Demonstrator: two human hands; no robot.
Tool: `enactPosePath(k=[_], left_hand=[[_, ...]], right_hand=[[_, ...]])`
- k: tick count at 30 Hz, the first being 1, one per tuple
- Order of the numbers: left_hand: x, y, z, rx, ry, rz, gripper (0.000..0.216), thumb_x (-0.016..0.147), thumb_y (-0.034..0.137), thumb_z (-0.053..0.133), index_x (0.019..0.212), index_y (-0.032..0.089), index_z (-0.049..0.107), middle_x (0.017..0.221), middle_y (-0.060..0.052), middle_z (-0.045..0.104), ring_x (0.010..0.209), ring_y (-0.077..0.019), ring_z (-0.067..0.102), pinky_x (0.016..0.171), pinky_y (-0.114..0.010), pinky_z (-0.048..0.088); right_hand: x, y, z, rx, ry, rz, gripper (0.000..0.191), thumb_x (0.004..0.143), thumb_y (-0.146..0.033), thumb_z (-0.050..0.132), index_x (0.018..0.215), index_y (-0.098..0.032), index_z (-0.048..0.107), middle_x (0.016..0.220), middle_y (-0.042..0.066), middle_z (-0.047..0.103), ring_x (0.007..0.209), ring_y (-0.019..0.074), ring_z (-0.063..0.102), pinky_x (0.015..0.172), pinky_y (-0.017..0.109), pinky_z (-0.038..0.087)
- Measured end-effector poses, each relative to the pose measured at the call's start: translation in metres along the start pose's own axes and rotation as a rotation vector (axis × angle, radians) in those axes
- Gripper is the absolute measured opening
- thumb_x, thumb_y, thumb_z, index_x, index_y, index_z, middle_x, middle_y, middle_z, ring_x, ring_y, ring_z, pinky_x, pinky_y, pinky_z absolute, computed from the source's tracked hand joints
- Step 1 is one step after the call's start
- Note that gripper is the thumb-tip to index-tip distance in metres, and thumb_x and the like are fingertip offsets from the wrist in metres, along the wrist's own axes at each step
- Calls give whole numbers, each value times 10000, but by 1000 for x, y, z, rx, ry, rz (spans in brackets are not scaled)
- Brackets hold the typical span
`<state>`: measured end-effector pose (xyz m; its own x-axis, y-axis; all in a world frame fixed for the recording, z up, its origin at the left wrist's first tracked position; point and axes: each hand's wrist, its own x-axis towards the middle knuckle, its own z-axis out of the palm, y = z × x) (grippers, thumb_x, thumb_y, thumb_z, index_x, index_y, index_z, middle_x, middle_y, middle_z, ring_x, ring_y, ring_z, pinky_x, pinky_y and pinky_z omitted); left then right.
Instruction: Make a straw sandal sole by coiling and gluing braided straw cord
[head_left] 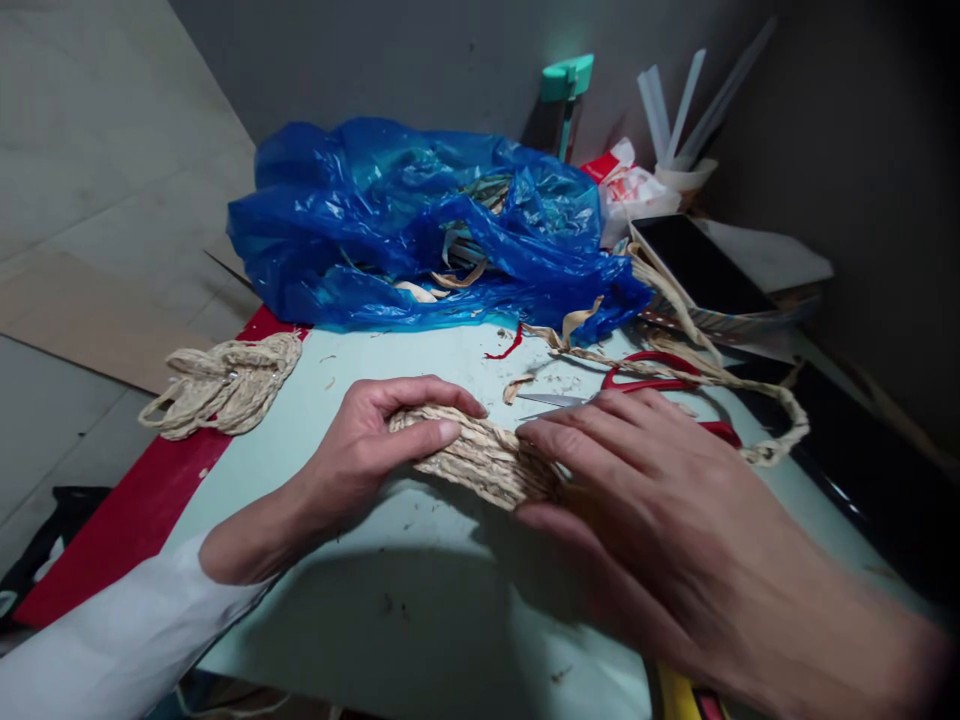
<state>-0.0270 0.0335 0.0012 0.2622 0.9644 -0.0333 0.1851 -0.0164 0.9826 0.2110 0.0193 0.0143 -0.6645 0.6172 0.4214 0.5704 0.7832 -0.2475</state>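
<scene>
Between my hands, above the pale green table, is a flat piece of braided straw cord (pixel 480 460), its rows lying side by side. My left hand (pixel 390 430) pinches its left end, thumb on the near face and fingers behind. My right hand (pixel 637 490) grips the right end, with fingers over the top and thumb below; that end is partly hidden. Beyond my right hand lie red-handled scissors (pixel 649 368), blades pointing left, partly covered by the hand. A loose braided cord (pixel 784 410) curves around them on the right.
A blue plastic bag (pixel 337 240) with dry leaf strips stands at the back. At left lies another coiled braided piece (pixel 240 385) over the table's red edge (pixel 127 530). A phone-like black slab (pixel 697 262), a cup (pixel 686 178) of white strips and a dark panel (pixel 862 450) occupy the right.
</scene>
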Motion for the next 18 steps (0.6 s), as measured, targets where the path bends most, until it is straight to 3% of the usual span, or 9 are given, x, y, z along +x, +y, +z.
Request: enactPosePath(k=[5,12,18], left_hand=[[0,0,-3,-77,-31,9,102,829,256,728,914,213,767,874,15,705,784,-123,608,710,-206,447],[1,-2,-3,-114,-70,29,88,836,225,709,902,210,765,894,19,700,816,-119,609,719,-195,444],[0,-3,-2,-108,-76,17,91,845,234,702,913,214,759,900,17,696,831,-124,599,731,-208,432]], right_hand=[[-3,11,-9,101,13,-12,229,927,-67,436,1044,-151,613,995,58,627,778,152,574,589,273,420],[-5,17,-9,127,-6,-9,198,923,-74,463,936,-152,645,941,49,646,760,145,586,560,255,411],[-5,16,-7,129,-73,-21,149,872,-73,531,745,-149,549,800,49,612,700,175,519,598,305,393]])
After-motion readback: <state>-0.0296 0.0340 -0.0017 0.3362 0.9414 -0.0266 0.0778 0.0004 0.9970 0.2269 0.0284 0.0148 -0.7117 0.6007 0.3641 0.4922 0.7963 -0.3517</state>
